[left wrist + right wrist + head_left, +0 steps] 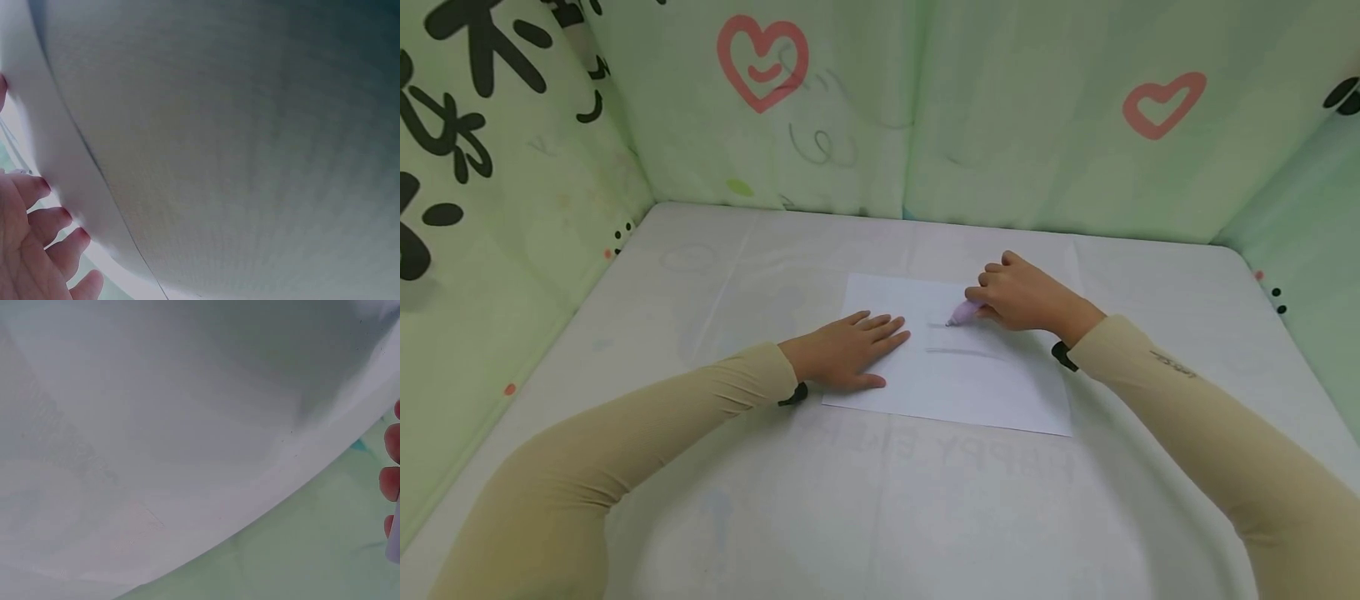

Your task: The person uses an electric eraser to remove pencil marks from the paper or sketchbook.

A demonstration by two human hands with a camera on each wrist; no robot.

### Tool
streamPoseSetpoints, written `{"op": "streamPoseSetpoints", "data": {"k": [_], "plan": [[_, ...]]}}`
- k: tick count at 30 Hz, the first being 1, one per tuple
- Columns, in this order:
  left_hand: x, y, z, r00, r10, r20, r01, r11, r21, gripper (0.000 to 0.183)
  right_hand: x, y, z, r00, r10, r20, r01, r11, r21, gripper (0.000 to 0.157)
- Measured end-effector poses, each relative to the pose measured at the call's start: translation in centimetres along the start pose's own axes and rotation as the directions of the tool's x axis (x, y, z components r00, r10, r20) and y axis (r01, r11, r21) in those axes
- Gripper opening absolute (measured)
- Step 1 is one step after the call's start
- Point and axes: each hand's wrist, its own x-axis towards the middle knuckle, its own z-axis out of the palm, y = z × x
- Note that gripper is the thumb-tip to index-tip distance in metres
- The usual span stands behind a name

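A sheet of white paper (955, 392) lies on the white-covered table. My left hand (847, 350) rests on its left side, palm down with the fingers spread. Toward the upper right of the sheet, my right hand (1026, 293) grips a plump light purple pen (966, 312). Its dark tapered tip points down and left, right at the paper. Faint grey lines (964, 352) run across the sheet near the tip. The right wrist view catches only the fingertips (390, 444) and one end of the pen (393, 547) at its right edge.
The white tablecloth (760, 517) has faint printed lettering in front of the paper. Green curtains (1015, 125) with red hearts and black characters hang behind and at both sides. Dark wrist straps (1064, 357) show at the cuffs of the beige sleeves (1187, 417).
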Motion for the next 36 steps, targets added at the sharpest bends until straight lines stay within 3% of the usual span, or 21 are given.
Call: {"op": "streamPoseSetpoints", "data": {"k": [12, 24, 36], "plan": [[-0.1, 0.0, -0.3, 1.000, 0.000, 0.009, 0.000, 1.000, -0.006, 0.073, -0.7, 0.0, -0.1, 1.000, 0.003, 0.026, -0.003, 1.000, -0.003, 0.016], [0.0, 0.1, -0.3, 1.000, -0.002, 0.014, 0.002, 1.000, -0.013, 0.073, 0.5, -0.1, 0.0, 1.000, 0.008, 0.028, -0.008, 1.000, -0.010, 0.015], [-0.1, 0.2, -0.5, 1.000, -0.002, 0.014, 0.003, 1.000, -0.020, 0.073, -0.3, -0.1, -0.2, 1.000, -0.002, 0.027, 0.003, 1.000, -0.027, 0.017]]}}
